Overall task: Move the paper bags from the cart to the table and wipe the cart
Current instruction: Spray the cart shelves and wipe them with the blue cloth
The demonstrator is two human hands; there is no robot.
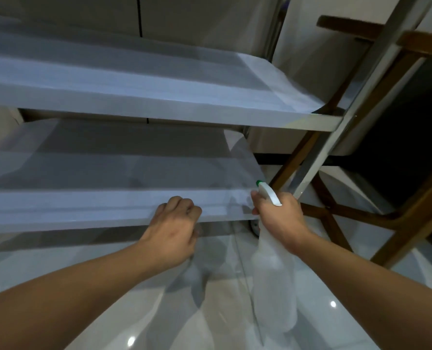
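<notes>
Observed cart (159, 114) with two shelves in view, both bare of paper bags; bags themselves not in frame. Left hand (174, 223) at front edge of lower shelf (109, 205), fingers curled over that edge; whether gripping a cloth beneath could not be told, a pale blurred shape hanging below the hand. Right hand (278, 213) near the shelf's front right corner, fingers wrapped round neck of spray bottle (273, 269), nozzle aimed toward the shelf. Bottle translucent plastic, contents not discernible; judged light, slightly slippery if wet, best held at neck with trigger in reach. Shelf surfaces smooth, rigid metal, judged easy to wipe in long passes. Judged wiping stage. Wooden chair (361, 198) beside cart's right post.
</notes>
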